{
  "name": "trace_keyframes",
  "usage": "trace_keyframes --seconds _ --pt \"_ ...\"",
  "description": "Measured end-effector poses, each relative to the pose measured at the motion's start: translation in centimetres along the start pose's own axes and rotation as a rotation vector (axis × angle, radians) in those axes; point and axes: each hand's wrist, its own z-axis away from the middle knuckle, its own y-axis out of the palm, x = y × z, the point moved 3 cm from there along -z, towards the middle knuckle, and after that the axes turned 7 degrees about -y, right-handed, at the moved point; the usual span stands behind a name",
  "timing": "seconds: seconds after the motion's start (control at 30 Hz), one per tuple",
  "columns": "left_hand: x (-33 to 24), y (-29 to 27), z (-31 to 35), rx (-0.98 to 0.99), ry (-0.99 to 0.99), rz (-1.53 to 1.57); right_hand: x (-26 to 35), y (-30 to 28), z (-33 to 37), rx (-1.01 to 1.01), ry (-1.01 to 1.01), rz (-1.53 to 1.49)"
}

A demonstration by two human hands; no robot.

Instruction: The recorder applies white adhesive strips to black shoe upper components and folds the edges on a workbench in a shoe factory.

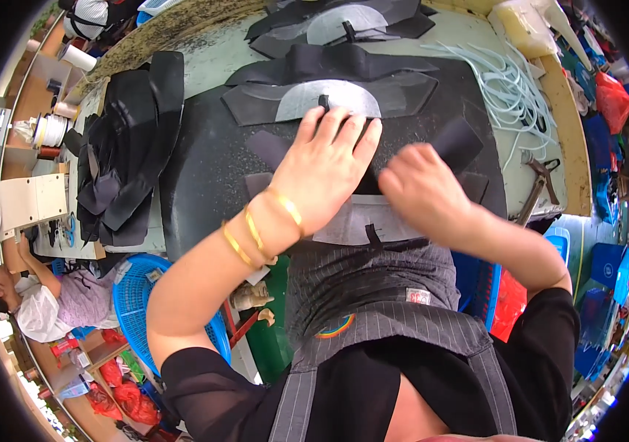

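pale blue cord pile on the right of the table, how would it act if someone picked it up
The pale blue cord would probably bend easily but feel slightly springy, since its thin strands lie in open, rounded loops. It would likely lift as a snarl, because the loops cross one another.

Brown shelving [52, 51] stands along the left side.

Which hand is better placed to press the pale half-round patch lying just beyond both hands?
Probably the left hand: its spread fingers overlap the near edge of the patch. The right hand is curled, off to the right and apart from it.
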Motion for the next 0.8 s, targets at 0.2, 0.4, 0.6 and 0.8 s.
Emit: trace_keyframes --seconds 0.2,0.4,0.6,0.8 --pt "-0.2 2.3 1.5 0.464 0.116 0.050 4.1 0.7 2.6 -0.010 -0.006 0.145" --pt "-2.5 1.8 5.4 0.077 0.016 0.058 3.0 0.3 3.5 -0.051 0.175 -0.003" --pt "-2.8 1.9 5.7 0.062 0.145 0.028 3.1 1.0 3.3 -0.100 -0.099 0.077" --pt "-3.5 1.2 5.8 0.288 0.012 0.113 4.2 0.8 3.0 0.131 -0.090 0.113"
